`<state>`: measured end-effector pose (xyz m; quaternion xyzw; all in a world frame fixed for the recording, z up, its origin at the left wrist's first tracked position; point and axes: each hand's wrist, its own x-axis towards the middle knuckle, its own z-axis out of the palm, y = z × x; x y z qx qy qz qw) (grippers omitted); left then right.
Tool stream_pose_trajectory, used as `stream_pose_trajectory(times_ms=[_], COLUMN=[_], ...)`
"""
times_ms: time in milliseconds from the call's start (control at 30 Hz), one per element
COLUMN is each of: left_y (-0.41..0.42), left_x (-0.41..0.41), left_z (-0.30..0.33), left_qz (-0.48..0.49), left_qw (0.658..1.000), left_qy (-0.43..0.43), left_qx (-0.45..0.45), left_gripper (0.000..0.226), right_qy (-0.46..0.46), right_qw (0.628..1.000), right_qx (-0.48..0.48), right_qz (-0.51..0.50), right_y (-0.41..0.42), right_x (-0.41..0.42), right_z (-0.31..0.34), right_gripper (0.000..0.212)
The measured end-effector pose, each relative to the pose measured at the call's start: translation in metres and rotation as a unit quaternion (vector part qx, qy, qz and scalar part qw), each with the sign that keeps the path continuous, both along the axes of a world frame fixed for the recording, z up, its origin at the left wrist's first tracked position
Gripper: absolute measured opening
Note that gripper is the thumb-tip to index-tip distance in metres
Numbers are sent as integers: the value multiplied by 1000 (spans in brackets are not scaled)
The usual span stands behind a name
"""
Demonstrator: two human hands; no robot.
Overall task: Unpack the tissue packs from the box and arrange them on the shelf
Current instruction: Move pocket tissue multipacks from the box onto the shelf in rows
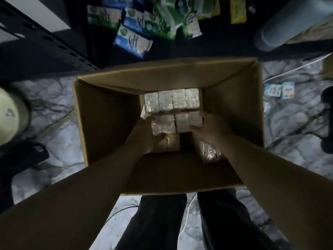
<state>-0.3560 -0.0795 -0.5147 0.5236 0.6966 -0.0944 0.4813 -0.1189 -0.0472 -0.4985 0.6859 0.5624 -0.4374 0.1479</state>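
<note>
- At frame centre, an open cardboard box (108,123) stands on the marbled floor (54,109), its far flap against the dark shelf (45,38).
- Inside the box: a far row of 4 wrapped tissue packs (172,100); a nearer block of packs (177,123) lies between both hands.
- Left hand (146,136) grips the block's left side, thumb curled under its near edge.
- Right hand (209,127) grips the block's right side, fingers curled over the end pack.
- Upper centre: blue and green printed packs (133,40) lie loosely on the shelf.
- Upper right, a grey cylinder (288,24); a white cable (292,69) crosses the floor right of the box.
</note>
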Motion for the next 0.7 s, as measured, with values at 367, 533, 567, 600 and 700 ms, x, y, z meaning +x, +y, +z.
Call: stream_pose_trajectory(times_ms=[367, 533, 567, 600, 700], left_y=[-16, -13, -10, -7, 0], left_x=[8, 33, 39, 45, 58], left_z=[-66, -49, -47, -44, -44], left_qz=[193, 250, 244, 240, 267], left_qw=[972, 960, 962, 963, 954], left_qy=[-136, -122, -121, -125, -136], left_qx=[-6, 12, 3, 0, 5], left_gripper=[72, 65, 54, 44, 22], right_qy=[-68, -35, -30, -26, -17], right_qw=[994, 999, 999, 999, 999], right_qx=[-73, -31, -28, -28, -7], right_qz=[46, -8, -15, -21, -28], right_y=[-40, -45, -45, -44, -43], right_x=[9, 8, 7, 6, 8], right_z=[15, 33, 40, 49, 74], right_gripper=[58, 57, 59, 61, 62])
